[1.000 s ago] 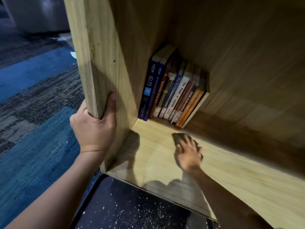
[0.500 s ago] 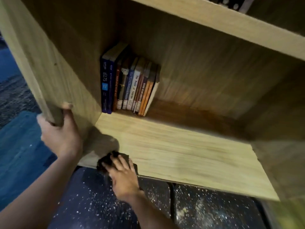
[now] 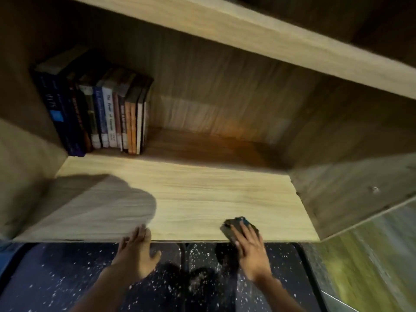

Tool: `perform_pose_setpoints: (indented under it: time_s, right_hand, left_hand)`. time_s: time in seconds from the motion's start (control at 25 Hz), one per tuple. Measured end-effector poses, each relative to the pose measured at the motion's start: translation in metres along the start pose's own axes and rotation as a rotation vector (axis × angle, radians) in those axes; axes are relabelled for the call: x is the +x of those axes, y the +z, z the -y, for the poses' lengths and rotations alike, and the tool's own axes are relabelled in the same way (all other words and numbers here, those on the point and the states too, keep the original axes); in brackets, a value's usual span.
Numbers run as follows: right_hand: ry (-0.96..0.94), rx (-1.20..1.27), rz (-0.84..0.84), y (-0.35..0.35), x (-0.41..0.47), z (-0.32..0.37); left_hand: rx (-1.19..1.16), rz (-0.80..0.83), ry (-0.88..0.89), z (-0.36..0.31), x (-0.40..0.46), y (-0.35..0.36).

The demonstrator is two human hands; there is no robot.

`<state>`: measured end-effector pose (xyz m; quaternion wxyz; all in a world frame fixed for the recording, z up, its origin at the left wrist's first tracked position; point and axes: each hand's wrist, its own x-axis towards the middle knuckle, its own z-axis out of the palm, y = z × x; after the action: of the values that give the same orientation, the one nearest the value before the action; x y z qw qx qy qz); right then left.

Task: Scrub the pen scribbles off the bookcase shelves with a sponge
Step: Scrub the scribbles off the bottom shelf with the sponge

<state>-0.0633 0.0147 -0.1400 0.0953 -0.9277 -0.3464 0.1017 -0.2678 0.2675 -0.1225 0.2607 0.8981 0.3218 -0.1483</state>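
A light wooden shelf board [image 3: 202,194] of the bookcase fills the middle of the view. A dark sponge [image 3: 234,224] with a blue patch lies at the shelf's front edge, right of centre. My right hand [image 3: 249,248] presses flat on the sponge, its fingers straight across the top. My left hand [image 3: 137,251] rests on the front edge of the shelf left of centre, with fingers extended onto the board. I see no pen marks on the lit part of the board; the image is blurred.
A row of several books [image 3: 99,113] stands upright at the back left of the shelf. Another shelf board [image 3: 247,34] runs overhead. The bookcase side panels [image 3: 351,190] close the compartment on both sides. Dark speckled flooring [image 3: 90,278] lies below the shelf.
My left hand let go of the left side panel and came down onto the shelf's front edge. My right hand slid the sponge from the left part of the front edge toward the right.
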Motion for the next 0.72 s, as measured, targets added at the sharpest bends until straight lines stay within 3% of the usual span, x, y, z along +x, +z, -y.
perform_pose_setpoints:
  time_s: [0.12,0.2,0.28,0.4,0.44,0.48,0.52,0.56,0.64,0.68,0.72]
  right_hand:
    - [0.367,0.076,-0.027,-0.024,0.013,-0.046]
    - [0.548,0.053,-0.021,-0.029,0.038,-0.029]
    - [0.429,0.005,0.008,-0.022,0.058,0.016]
    - [-0.007,0.011,0.065,0.008,0.048,0.098]
    - [-0.116,0.009,0.043,0.015,0.037,0.115]
    - [-0.205,0.035,-0.016,0.018,0.023,0.125]
    - [-0.249,0.009,0.035,0.012,0.012,0.131]
    - [-0.31,-0.067,0.07,0.004,0.007,0.129]
    - [-0.358,-0.07,0.221,-0.011,-0.001,0.109]
    - [-0.281,-0.043,0.337,-0.021,-0.008,0.094]
    - [-0.174,-0.026,0.375,-0.032,-0.017,0.077]
  left_hand:
    - [0.107,0.026,0.006,-0.01,0.002,-0.001]
    - [0.123,0.062,-0.008,-0.014,0.002,-0.005]
    - [0.162,0.096,-0.043,-0.021,0.002,-0.004]
    - [0.183,0.167,-0.053,-0.036,-0.004,-0.006]
    - [0.104,0.14,0.007,-0.046,-0.008,-0.011]
    - [0.031,-0.003,0.179,-0.054,-0.009,-0.012]
    - [0.004,-0.146,0.345,-0.06,-0.011,-0.016]
    - [0.01,-0.153,0.451,-0.065,-0.016,-0.023]
    - [0.019,0.103,0.355,-0.064,-0.023,-0.026]
    - [0.122,0.209,0.285,-0.063,-0.028,-0.024]
    - [0.18,0.202,0.224,-0.068,-0.03,-0.025]
